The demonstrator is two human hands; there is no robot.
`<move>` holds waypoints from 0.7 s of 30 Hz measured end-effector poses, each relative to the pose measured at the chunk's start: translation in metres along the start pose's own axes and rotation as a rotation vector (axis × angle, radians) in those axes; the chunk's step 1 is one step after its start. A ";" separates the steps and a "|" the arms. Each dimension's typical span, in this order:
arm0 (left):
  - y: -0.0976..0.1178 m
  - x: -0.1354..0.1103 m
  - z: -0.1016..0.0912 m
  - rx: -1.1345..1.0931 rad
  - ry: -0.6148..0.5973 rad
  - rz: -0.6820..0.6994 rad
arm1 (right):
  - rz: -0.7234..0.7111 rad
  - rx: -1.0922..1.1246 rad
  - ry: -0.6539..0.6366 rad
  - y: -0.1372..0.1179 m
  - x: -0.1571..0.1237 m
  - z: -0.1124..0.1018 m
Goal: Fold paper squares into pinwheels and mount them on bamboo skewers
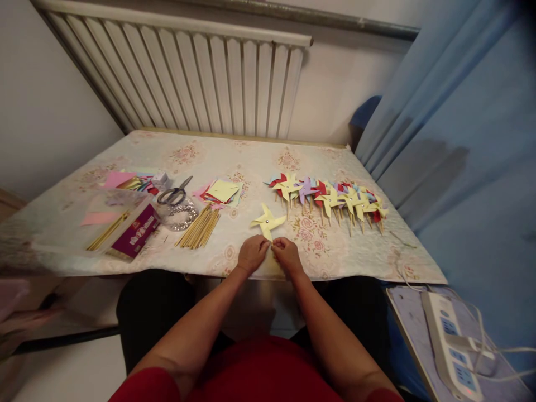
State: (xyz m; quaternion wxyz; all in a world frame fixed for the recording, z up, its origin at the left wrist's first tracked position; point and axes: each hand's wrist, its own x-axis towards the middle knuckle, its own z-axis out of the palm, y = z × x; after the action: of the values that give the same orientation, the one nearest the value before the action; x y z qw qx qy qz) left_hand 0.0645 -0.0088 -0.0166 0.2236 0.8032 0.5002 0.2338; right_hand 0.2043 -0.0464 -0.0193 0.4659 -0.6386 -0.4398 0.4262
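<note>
The yellow pinwheel (266,222) is near the front edge of the table (251,159). The left hand (253,254) and right hand (287,255) pinch its bottom. Sticks (199,228), paper squares (224,191) and scissors (181,190) lie left; more pinwheels (330,200) lie right.

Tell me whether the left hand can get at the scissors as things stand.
Probably yes: the scissors lie uncovered. The sticks are partly between, but lie low enough to reach over. The left hand is busy at the pinwheel, though.
</note>
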 end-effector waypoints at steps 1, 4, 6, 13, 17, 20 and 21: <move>0.000 0.000 0.000 -0.003 -0.001 0.000 | -0.002 0.002 0.004 0.000 0.000 0.000; -0.001 0.000 0.001 -0.010 0.010 0.008 | -0.004 0.015 0.008 0.001 0.001 0.001; -0.001 -0.001 0.001 -0.009 0.024 0.013 | -0.008 0.021 0.000 0.001 0.002 0.002; 0.002 -0.001 -0.001 -0.017 0.007 -0.016 | -0.019 0.034 0.002 0.001 0.000 0.002; 0.001 -0.002 -0.002 -0.029 0.021 0.005 | -0.010 0.037 0.004 0.000 -0.001 0.002; 0.000 -0.002 -0.001 -0.035 0.023 0.005 | -0.009 0.054 0.003 0.000 -0.002 0.002; -0.001 -0.002 0.000 -0.034 0.024 0.003 | -0.008 0.056 0.004 -0.001 -0.002 0.002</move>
State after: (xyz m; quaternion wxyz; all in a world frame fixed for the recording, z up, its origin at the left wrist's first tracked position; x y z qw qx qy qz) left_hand 0.0630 -0.0102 -0.0169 0.2311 0.7971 0.4976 0.2522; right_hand 0.2018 -0.0482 -0.0189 0.4863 -0.6243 -0.4294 0.4351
